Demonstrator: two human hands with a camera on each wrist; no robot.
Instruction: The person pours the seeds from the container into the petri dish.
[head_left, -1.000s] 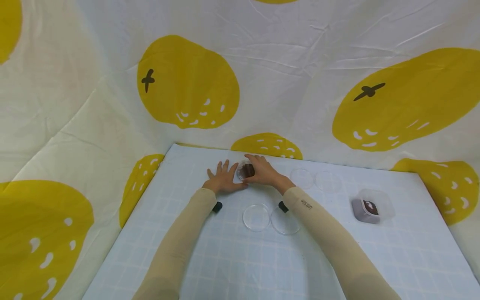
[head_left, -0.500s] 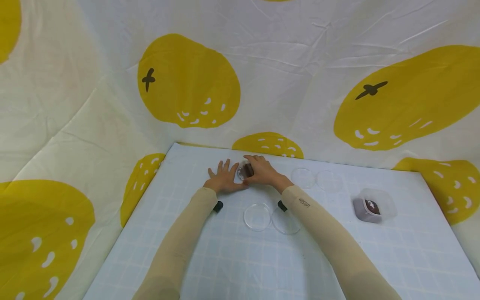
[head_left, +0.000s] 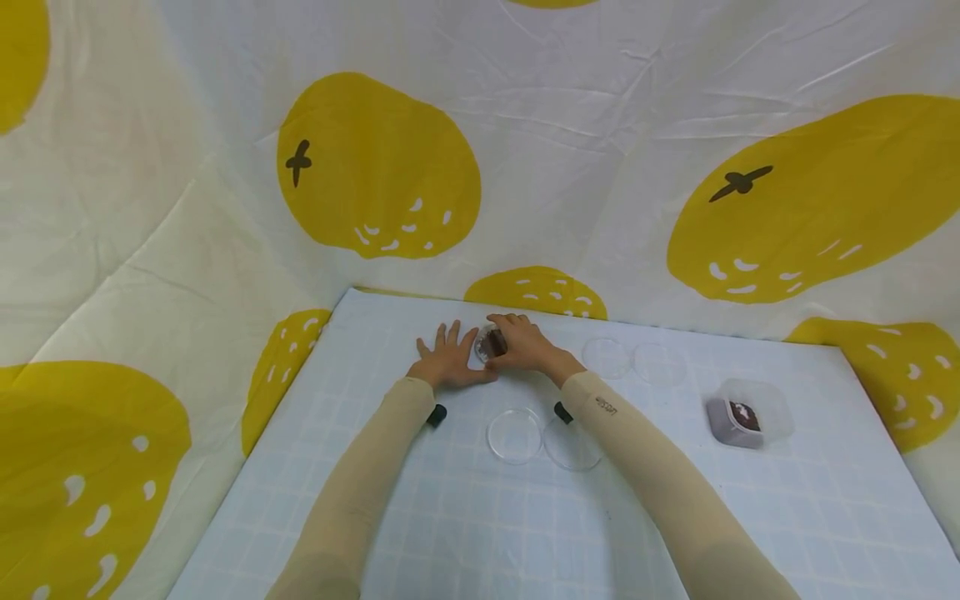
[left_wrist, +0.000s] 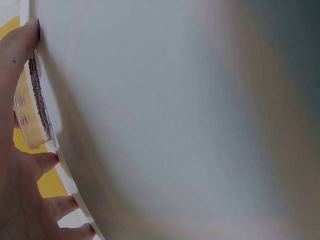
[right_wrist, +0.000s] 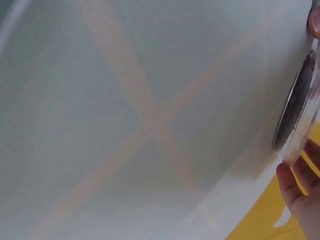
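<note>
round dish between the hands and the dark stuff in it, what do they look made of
The round dish looks like clear, glossy plastic, though glass is possible: its wall is see-through and catches light. The dark stuff seems matte and crumbly, perhaps soil: its surface is brown and grainy.

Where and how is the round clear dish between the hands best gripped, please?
Probably by the side wall of the round clear dish, from the right: thumb on the near edge, fingers on the far edge, as the right hand spans it. Its low, rounded wall suits a pinch across, and the left hand is spread at its left.
</note>
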